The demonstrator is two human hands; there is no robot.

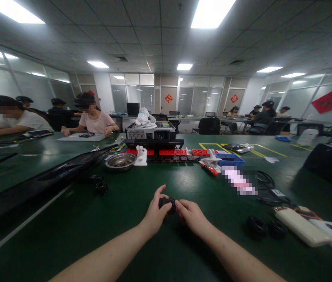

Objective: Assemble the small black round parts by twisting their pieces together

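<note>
Over the middle of the green table, my left hand holds a small black round part, with the thumb across its front and the index finger raised. My right hand pinches at the part's right edge, thumb and fingertips together. The fingers hide much of the part, so its exact kind is unclear. Two similar black round parts lie on the table to the right of my right hand. Another black round part sits to the left.
A metal bowl of small pieces, red strips, a red-handled tool and a blue tray stand ahead. A long black panel lies left. Right are cables and a cream-coloured block. Other people sit beyond.
</note>
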